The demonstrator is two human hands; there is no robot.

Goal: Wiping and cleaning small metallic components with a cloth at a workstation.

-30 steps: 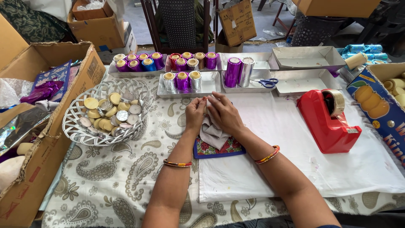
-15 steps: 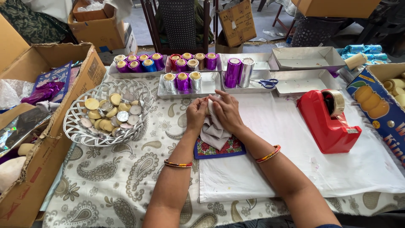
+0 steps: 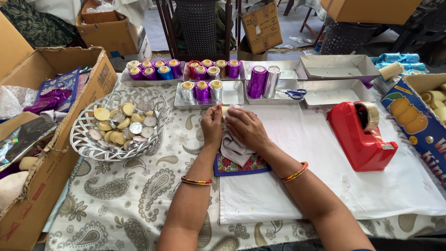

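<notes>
My left hand point(image 3: 212, 126) and my right hand point(image 3: 245, 128) are pressed together around a small cream-coloured round piece point(image 3: 225, 109) wrapped in a grey cloth point(image 3: 233, 149). The cloth hangs down from my hands onto a small floral mat with a blue border point(image 3: 239, 166). Only a sliver of the round piece shows between my fingers. Straight ahead stands a grey tray point(image 3: 232, 96) holding three foil-wrapped cylinders.
A white wire basket point(image 3: 88, 144) of round discs stands at the left, beside an open cardboard box point(image 3: 95, 79). A red tape dispenser point(image 3: 361, 135) sits on the white cloth at right. Trays with foil-wrapped cylinders, foil rolls point(image 3: 262, 81) and blue-handled scissors point(image 3: 293, 94) line the back.
My hands have shifted slightly away from me and the cloth has bunched up more around the piece they hold.
</notes>
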